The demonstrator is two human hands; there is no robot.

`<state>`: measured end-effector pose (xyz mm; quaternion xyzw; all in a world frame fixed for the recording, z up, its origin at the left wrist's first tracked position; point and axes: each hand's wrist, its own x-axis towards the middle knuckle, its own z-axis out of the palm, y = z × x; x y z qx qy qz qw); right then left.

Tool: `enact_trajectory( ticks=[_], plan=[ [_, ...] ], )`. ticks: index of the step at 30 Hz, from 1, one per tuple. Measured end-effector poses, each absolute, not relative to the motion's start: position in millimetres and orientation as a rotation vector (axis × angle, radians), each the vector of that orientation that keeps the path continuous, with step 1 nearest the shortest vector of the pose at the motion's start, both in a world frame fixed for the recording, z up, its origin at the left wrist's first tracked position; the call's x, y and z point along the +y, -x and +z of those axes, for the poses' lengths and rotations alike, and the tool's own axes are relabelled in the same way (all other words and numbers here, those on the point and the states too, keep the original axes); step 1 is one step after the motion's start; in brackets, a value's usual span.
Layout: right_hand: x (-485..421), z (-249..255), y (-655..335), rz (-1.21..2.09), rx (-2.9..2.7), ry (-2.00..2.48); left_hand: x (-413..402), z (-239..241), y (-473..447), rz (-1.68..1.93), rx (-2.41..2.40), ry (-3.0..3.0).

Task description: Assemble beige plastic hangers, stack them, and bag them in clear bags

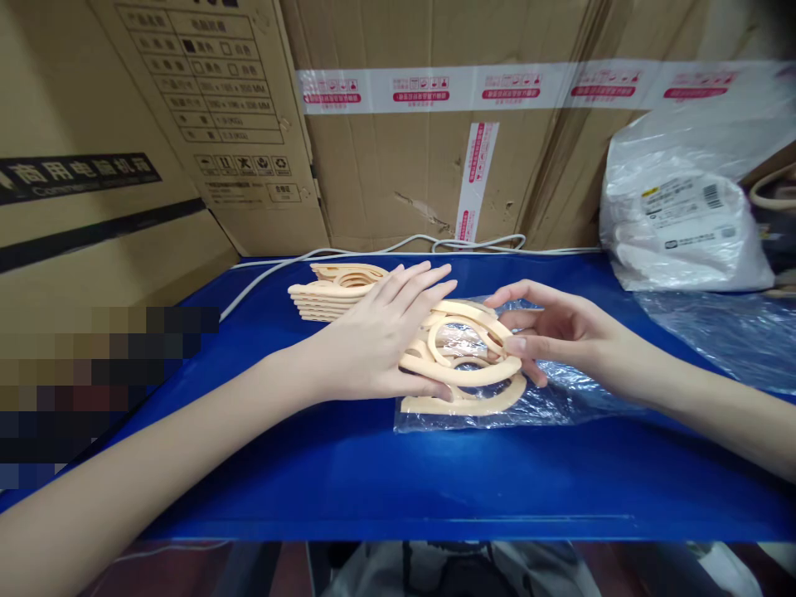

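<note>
A cream, eye-shaped openwork piece, with a ring-like curve inside, lies tilted in the middle of the blue surface. My left hand rests flat over its left end with fingers stretched out and thumb at the near side. The right end is pinched by my right hand, thumb in front and fingers partly hidden behind. Under it is a similar cream piece on or in a clear plastic bag; which of these I cannot tell. A stack of matching cream pieces stands left, beyond my left wrist.
The blue tabletop ends at a near edge. Cardboard boxes wall off the back and left. A white cable runs along the back. At right sit a white plastic package and clear film.
</note>
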<state>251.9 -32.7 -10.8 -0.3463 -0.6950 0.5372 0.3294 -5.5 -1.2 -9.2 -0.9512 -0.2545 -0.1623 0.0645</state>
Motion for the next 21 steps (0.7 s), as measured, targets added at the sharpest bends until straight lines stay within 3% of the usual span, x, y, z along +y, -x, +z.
enact_trajectory(
  ticks=[10,21],
  plan=[
    [-34,-6,-257,1.067,-1.942,0.997,-4,-1,7,-0.526,-0.752,2.836],
    [-38,-13,-256,0.042,-2.457,0.854,-14,-8,-4,-0.601,-0.732,2.688]
  ],
)
